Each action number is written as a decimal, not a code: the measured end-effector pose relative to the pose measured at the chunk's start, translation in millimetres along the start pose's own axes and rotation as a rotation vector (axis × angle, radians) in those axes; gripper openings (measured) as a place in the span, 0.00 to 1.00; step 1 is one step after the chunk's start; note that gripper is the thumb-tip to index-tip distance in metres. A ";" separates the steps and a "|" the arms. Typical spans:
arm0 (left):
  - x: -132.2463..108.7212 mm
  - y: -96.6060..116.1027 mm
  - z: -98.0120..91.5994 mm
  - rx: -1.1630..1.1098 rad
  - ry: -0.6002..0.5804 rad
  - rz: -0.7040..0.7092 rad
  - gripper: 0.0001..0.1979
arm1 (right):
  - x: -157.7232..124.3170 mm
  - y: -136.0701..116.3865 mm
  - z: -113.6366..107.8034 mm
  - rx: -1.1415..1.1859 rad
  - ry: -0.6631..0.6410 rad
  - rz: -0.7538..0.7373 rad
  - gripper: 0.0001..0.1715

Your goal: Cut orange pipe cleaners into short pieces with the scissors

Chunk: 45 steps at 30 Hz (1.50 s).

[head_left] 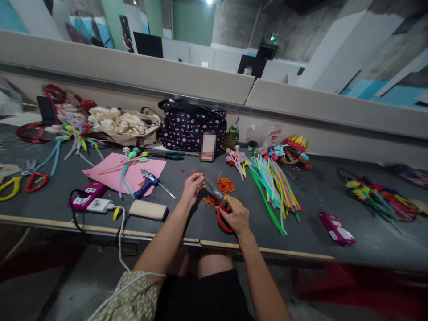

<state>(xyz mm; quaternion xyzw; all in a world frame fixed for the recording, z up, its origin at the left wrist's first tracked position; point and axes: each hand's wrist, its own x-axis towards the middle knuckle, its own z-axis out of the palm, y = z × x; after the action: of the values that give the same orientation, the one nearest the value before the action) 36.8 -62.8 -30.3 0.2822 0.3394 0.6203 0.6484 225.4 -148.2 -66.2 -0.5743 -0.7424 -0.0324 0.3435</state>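
Observation:
My right hand (236,216) is wrapped round a pair of scissors (218,194) with red and yellow handles, and their metal blades point up toward my left hand. The fingertips of my left hand (193,188) are pinched together near the blade tips. A small reddish spot shows at these fingertips, too small to name. Small orange cut pieces lie in one pile (226,185) just beyond the scissors and in another pile (210,201) beside the blades. A few orange bits (191,170) are scattered beyond my left hand.
Pipe cleaners (274,187) lie fanned out to the right, near a purple box (337,228). On the left are a cardboard tube (148,209), a blue glue gun (147,183), pink paper (112,167) and a purple power bank (88,196) with cables. A dotted bag (187,127) stands behind.

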 end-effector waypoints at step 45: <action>2.5 -0.8 -2.2 0.044 0.086 -0.007 0.17 | -1.1 3.1 4.8 -0.111 -0.094 -0.041 0.27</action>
<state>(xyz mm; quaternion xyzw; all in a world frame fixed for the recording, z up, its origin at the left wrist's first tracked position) 35.6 -60.5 -32.4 0.2680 0.3817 0.6219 0.6290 226.0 -145.9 -71.5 -0.5779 -0.7665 -0.0534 0.2752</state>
